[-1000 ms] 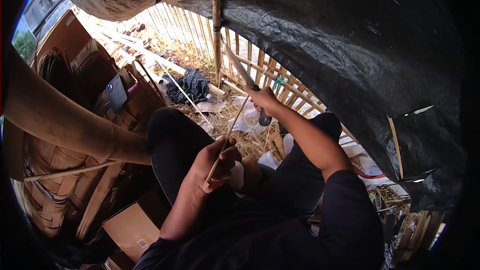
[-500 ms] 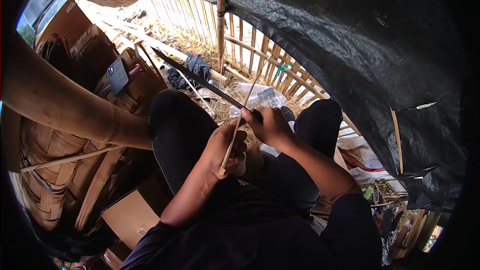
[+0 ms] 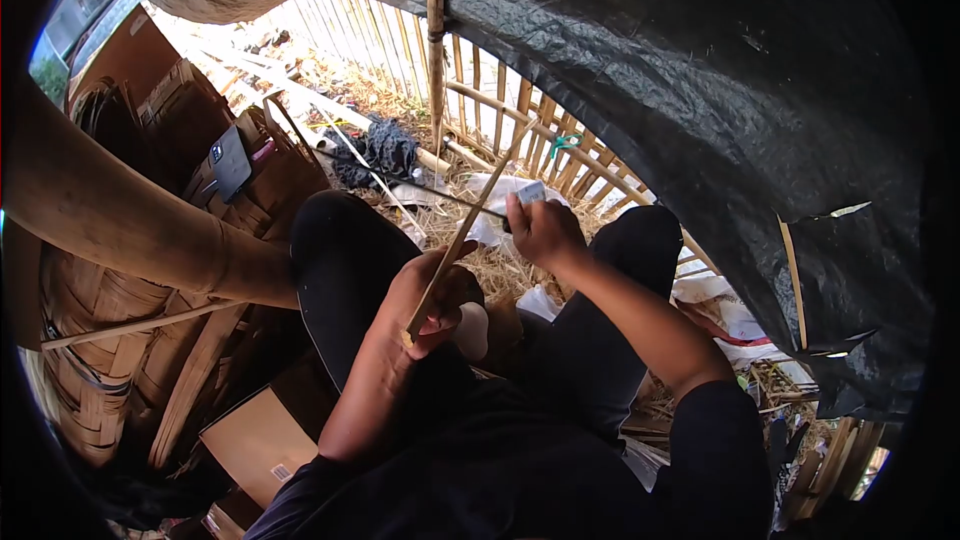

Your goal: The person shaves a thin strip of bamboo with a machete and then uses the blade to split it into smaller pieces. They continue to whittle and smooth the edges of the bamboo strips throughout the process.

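Note:
In the middle of the head view, my left hand (image 3: 425, 295) is closed around the lower part of a bamboo strip (image 3: 461, 241), which slants up and away to the right. My right hand (image 3: 548, 236) grips the dark handle of a long-bladed knife (image 3: 438, 192). Its thin blade points left and away, seen nearly edge-on, and crosses the strip in this view. The right thumb is raised along the handle, to the right of the strip. Both hands are between my bent knees, over straw-covered ground.
A thick bamboo pole (image 3: 130, 210) crosses the left side, above woven baskets (image 3: 100, 340) and a cardboard box (image 3: 262, 445). A phone (image 3: 230, 162) lies on stacked material. Black plastic sheeting (image 3: 720, 120) hangs at right. Beyond are a bamboo fence (image 3: 520, 105) and dark cloth (image 3: 390, 147).
My right hand has moved slightly right and up, and the knife blade has turned more edge-on. My left hand has shifted left and down with the bamboo strip, which shows its wider face.

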The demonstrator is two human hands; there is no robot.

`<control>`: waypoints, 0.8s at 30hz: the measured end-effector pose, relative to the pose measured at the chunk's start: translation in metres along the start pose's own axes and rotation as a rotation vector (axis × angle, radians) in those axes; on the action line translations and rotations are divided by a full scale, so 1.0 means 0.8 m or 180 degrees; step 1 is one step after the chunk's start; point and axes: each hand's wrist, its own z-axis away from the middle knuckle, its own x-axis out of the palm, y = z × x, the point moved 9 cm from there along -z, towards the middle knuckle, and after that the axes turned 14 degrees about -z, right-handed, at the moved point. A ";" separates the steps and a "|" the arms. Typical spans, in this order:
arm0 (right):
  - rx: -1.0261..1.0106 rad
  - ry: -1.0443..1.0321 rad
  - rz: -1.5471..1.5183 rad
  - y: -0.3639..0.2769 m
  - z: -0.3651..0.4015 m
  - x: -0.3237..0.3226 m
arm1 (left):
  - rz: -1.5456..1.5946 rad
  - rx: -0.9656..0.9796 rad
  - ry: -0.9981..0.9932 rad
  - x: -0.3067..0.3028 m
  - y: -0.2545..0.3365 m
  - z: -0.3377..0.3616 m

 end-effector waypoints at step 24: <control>0.0937 -0.0356 -0.0476 0.136 -0.127 0.043 | 0.0761 -0.0333 -0.0057 -0.021 0.063 0.000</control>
